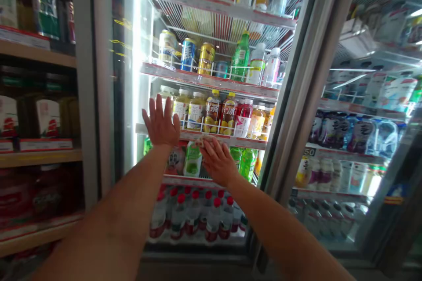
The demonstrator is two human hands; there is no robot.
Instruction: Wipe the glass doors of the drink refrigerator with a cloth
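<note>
My left hand (161,124) is raised flat with its fingers spread, just above the shelf edge of a glass-door drinks cooler (204,81). My right hand (216,161) is lower and to the right, its fingers flat and pointing up-left, close to a green-labelled bottle (193,160). Neither hand holds anything. I cannot tell whether my palms press on the glass or reach past it. Rows of juice bottles (212,112) stand on the shelf just above my hands, and my forearms hide the lower middle of the cooler.
Canned drinks and green bottles (240,57) fill the shelf above. Water bottles with red caps (193,215) stand at the bottom. A metal door frame (296,83) divides this cooler from a second glass door on the right. Wooden store shelves (36,52) with packaged goods stand on the left.
</note>
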